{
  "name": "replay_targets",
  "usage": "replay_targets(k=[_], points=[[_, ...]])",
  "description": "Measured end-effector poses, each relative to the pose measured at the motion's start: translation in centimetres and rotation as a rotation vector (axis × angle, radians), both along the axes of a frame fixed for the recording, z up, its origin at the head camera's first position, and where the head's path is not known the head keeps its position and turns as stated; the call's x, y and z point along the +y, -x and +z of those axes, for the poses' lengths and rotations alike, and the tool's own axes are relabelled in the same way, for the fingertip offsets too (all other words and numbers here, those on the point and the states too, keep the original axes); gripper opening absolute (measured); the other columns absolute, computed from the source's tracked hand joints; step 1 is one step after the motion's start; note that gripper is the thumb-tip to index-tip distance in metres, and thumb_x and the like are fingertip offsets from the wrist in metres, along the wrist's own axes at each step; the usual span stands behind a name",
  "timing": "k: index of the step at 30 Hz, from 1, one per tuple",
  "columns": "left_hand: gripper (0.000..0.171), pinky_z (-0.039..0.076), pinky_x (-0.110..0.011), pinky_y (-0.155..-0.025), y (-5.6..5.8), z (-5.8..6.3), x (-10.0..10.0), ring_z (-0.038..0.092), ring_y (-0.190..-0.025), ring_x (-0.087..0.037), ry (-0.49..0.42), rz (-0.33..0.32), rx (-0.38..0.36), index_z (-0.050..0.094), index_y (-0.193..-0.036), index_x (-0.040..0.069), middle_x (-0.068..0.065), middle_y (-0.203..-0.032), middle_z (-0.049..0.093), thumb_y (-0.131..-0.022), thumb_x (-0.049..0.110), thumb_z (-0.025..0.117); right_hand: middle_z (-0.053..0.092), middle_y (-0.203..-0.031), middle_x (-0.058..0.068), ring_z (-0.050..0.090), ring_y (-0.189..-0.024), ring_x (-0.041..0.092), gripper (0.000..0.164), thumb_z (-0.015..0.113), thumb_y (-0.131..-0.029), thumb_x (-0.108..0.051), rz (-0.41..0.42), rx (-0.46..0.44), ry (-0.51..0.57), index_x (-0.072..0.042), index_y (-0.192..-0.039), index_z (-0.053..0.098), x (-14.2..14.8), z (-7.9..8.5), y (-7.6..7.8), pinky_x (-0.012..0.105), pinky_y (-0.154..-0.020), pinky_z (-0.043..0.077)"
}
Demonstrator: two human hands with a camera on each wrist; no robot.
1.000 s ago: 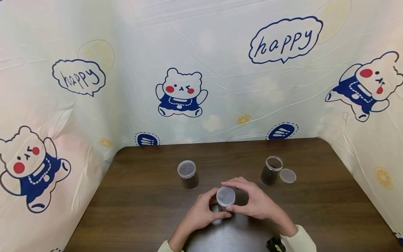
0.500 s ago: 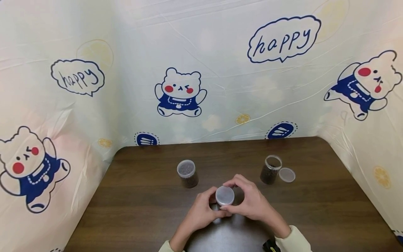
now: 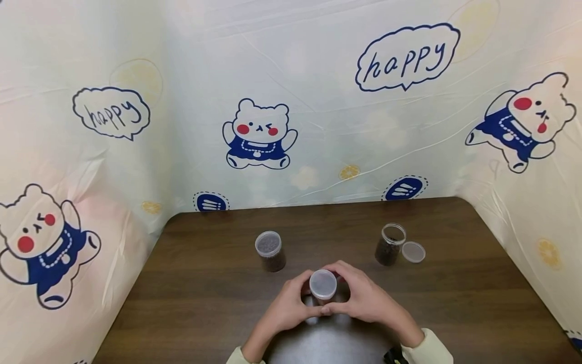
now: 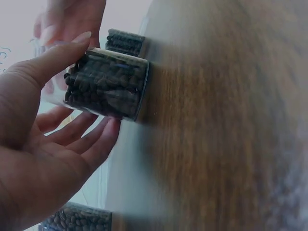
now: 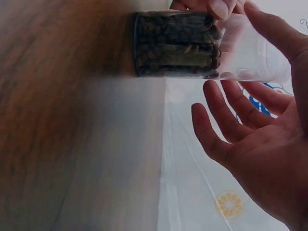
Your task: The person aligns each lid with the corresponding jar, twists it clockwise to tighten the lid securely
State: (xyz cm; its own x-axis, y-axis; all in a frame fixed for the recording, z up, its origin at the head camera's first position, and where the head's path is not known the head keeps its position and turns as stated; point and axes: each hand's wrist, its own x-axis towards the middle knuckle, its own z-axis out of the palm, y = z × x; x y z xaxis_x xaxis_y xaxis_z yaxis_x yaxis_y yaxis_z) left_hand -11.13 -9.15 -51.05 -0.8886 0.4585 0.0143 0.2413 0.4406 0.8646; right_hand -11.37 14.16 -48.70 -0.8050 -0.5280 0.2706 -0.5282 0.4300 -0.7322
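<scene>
- Left hand [image 3: 288,308]: grip engaged, thumb and fingers curled round the side of a clear, cylindrical plastic jar [image 4: 108,82] part-filled with dark brown beans.
- Right hand [image 3: 368,299]: grip likewise engaged on the same jar, thumb at the near side, fingers behind. In the head view the two thumbs meet, or nearly so, in front of it.
- Held jar: located between both hands near the front middle of the dark brown wood-grain worktop [image 3: 204,303], upright. Beans occupy the lower portion, with clear wall above. Base at the worktop surface; exact contact cannot be confirmed owing to blur.
- Round, translucent whitish lid [image 3: 323,284]: seated on top of the held jar.
- Second clear jar of dark contents, with a whitish top [image 3: 273,255]: upright, beyond the left hand, well apart from the third jar.
- Third clear jar, uncapped, dark contents [image 3: 387,251]: upright, beyond the right hand.
- Loose round translucent lid [image 3: 414,252]: flat on the worktop, just beside the third jar.
- Pale printed cloth [image 3: 318,65] with bear figures: hangs behind the worktop.
</scene>
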Motion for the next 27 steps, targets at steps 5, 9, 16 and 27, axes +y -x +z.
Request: replay_targets(k=[5,9,16,27], points=[[0.06,0.058,-0.024,-0.097,0.1,-0.1,-0.1,0.071,-0.111,-0.007,0.006,0.0,-0.017,0.065,-0.127,0.02,0.002,-0.121,0.073,-0.077,0.034,0.096,0.068,-0.119,-0.013,0.064,-0.106,0.002,0.057,0.091,-0.082,-0.042,0.008,0.01,-0.021,-0.026,-0.129,0.063,0.3,-0.3,0.1,0.039,-0.092,0.059],[0.059,0.058,-0.024,-0.097,0.2,-0.1,0.0,0.071,-0.11,-0.006,-0.002,-0.006,-0.005,0.066,-0.126,0.018,0.002,-0.118,0.074,-0.077,0.03,0.096,0.069,-0.117,-0.013,0.064,-0.104,0.002,0.052,0.09,-0.083,-0.042,0.022,0.014,-0.019,-0.027,-0.127,0.065,0.4,-0.2,0.3,0.038,-0.091,0.06],[0.056,0.058,-0.026,-0.1,0.7,0.5,0.4,0.071,-0.11,-0.007,-0.045,-0.014,0.016,0.067,-0.126,0.017,0.002,-0.117,0.075,-0.078,0.023,0.095,0.068,-0.113,-0.017,0.063,-0.1,0.0,0.051,0.092,-0.081,-0.041,-0.017,-0.003,-0.008,-0.03,-0.122,0.065,0.7,0.4,0.5,0.037,-0.088,0.06],[0.057,0.06,-0.029,-0.099,1.9,1.2,1.0,0.072,-0.113,-0.012,-0.065,0.015,0.061,0.066,-0.13,0.015,-0.002,-0.123,0.075,-0.08,0.018,0.093,0.071,-0.116,-0.011,0.064,-0.1,0.003,0.054,0.093,-0.081,-0.034,-0.105,0.006,0.055,-0.024,-0.127,0.067,1.0,0.8,1.0,0.034,-0.085,0.061]])
